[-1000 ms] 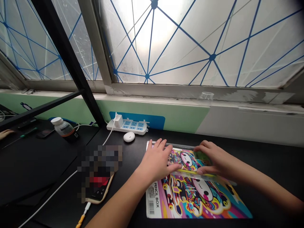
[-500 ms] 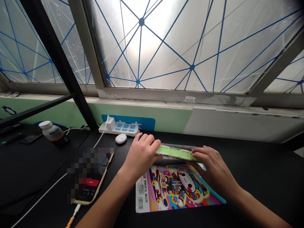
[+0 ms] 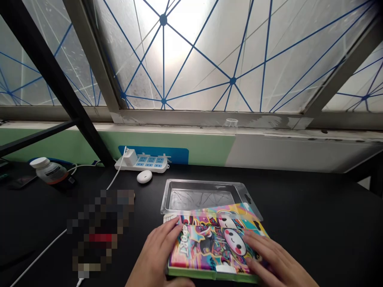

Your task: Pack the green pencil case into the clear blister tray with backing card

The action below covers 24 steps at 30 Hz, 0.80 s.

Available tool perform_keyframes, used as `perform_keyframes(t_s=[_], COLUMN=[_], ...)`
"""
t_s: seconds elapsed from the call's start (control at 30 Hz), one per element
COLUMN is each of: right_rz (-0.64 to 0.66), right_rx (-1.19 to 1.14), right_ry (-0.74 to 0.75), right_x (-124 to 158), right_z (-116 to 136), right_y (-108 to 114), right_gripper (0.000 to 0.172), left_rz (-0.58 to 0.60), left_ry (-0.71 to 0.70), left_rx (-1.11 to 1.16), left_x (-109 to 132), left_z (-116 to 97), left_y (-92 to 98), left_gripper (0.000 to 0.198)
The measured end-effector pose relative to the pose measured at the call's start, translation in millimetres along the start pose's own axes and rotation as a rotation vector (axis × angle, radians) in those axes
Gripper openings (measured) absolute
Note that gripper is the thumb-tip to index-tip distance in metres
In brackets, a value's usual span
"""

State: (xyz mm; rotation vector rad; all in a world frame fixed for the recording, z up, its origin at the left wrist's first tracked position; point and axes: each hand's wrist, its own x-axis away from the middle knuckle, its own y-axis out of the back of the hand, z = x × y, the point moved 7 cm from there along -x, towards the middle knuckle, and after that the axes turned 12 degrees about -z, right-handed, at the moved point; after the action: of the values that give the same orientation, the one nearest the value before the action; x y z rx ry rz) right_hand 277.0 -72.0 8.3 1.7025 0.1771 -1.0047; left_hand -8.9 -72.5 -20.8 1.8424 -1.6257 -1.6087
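A colourful pencil box (image 3: pixel 209 247) with a cartoon face on its lid and a light green edge lies low in front of me, its green side towards me. My left hand (image 3: pixel 157 253) grips its left end, fingertips on the lid and thumb at the near side. Across the right end rests my right hand (image 3: pixel 273 257), closed on it with fingers over the lid. Behind the box a printed card (image 3: pixel 239 208) with matching artwork is partly covered. The clear plastic blister tray (image 3: pixel 164 197) lies beyond, its near edge overlapping the card.
Left of the tray sits a white earbud case (image 3: pixel 144 176), with a white power strip (image 3: pixel 149 162) behind it. A blurred-out phone (image 3: pixel 101 235) with a white cable (image 3: pixel 44 253) lies on the black table (image 3: pixel 314 223). A white-capped bottle (image 3: pixel 50 171) stands far left.
The pencil box has come towards me and tilted down, so its printed lid now shows. Both hands moved with it. The clear tray now lies visible behind, and the view has shifted right.
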Motion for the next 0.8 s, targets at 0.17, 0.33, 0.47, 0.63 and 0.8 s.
perform_keyframes(t_s=[0.17, 0.33, 0.47, 0.63, 0.8], right_rz=[0.128, 0.171, 0.197, 0.078, -0.045], right_rx=[-0.006, -0.096, -0.251, -0.329, -0.314], right_ry=[-0.125, -0.303, -0.457, -0.845, -1.012], right_x=[-5.4, -1.2, -20.9, -38.7, -31.3], right_z=[-18.3, -32.3, -49.3, -77.3, -83.5], right_y=[-5.6, -2.0, 5.8, 4.0, 0.1], right_gripper=[0.073, 0.055, 0.036, 0.036, 0.039], left_rz=[0.005, -0.006, 0.053, 0.150, 0.198], left_ry=[0.123, 0.217, 0.333, 0.433, 0.489], left_rx=[0.041, 0.132, 0.138, 0.152, 0.159], left_x=[0.5, -2.3, -7.1, -14.1, -13.5], left_z=[5.0, 1.4, 3.2, 0.9, 1.6], left_y=[-2.5, -0.9, 0.0, 3.0, 4.0], left_gripper=[0.101, 0.105, 0.105, 0.112, 0.106])
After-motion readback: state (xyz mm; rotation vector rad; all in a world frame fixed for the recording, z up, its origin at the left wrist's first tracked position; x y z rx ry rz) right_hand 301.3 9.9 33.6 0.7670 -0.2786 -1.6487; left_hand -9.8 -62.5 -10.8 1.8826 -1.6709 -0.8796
